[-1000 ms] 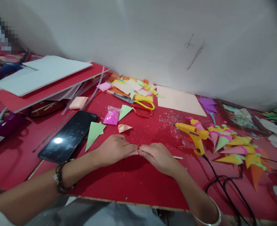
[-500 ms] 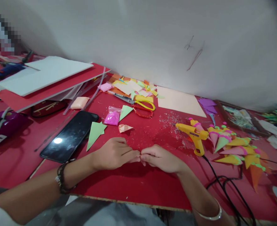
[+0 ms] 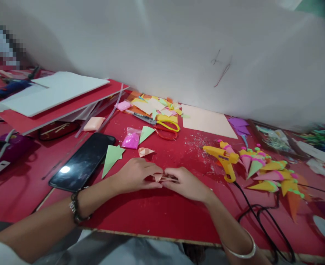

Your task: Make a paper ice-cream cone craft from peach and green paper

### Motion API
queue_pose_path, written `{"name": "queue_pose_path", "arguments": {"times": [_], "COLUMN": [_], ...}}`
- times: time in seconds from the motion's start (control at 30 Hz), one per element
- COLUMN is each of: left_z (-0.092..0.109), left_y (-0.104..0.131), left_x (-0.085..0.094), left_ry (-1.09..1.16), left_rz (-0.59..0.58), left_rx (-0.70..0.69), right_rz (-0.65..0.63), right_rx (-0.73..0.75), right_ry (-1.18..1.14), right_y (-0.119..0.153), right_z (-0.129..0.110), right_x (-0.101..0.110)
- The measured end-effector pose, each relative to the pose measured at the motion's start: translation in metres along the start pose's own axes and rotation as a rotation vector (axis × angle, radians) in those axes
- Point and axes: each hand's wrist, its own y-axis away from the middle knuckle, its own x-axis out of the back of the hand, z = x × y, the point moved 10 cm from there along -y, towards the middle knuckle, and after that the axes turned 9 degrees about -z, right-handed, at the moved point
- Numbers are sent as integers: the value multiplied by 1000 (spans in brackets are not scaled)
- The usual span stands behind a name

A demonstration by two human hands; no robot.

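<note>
Between my two hands is a small peach paper piece [image 3: 158, 177], partly rolled, its shape mostly covered by fingers. My left hand [image 3: 136, 176] pinches it from the left, thumb below and fingers above. From the other side, my right hand [image 3: 189, 184] has its curled fingers on the paper's right end. Just beyond them lies a small peach paper cone [image 3: 145, 151]. Light green paper triangles [image 3: 111, 158] rest near my left hand, beside a packet of bright pink clay-like material [image 3: 131, 138].
A black phone [image 3: 82, 160] lies left. Scissors [image 3: 165, 123] and paper scraps [image 3: 154, 105] are behind. On the right, a yellow glue gun [image 3: 224, 160] with a looping black cord [image 3: 257, 213] sits by several decorated paper cones [image 3: 272, 176]. White boards [image 3: 65, 88] are stacked back left.
My fingers have parted somewhat, and the peach paper between them now shows. Both hands stay in nearly the same place; the view has shifted slightly.
</note>
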Motion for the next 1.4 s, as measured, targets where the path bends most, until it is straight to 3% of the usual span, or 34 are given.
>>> {"name": "queue_pose_path", "arguments": {"times": [0.1, 0.2, 0.4, 0.57, 0.67, 0.83, 0.97, 1.07, 1.2, 1.4], "left_z": [-5, -10, -37, -65, -73, -70, -66, -65, -62, -53], "left_y": [-1, -2, 9, 21, 24, 21, 18, 17, 17, 12], "left_x": [-2, 3, 29, 32, 30, 27, 21, 17, 15, 9], "left_ry": [54, 182, 490, 641, 744, 856, 960, 1036, 1080, 1071], "left_rz": [-48, -24, 234, 355, 410, 414, 397, 407, 422, 397], "left_rx": [58, 121, 319, 456, 467, 424, 429, 439, 446, 377], "right_rz": [46, 76, 110, 251, 322, 400, 531, 599, 658, 637], "right_rx": [-14, -7, -51, -96, -113, -167, -170, -96, 72, 148], "right_ry": [35, 60, 169, 283, 412, 559, 585, 514, 202, -1], "right_y": [0, 1, 7, 7, -4, -23, -19, -10, 5, 9], "right_z": [-4, -10, -17, -9, 1, 15, 7, -7, -26, -41], "right_x": [5, 9, 22, 46, 55, 60, 67, 67, 60, 42]}}
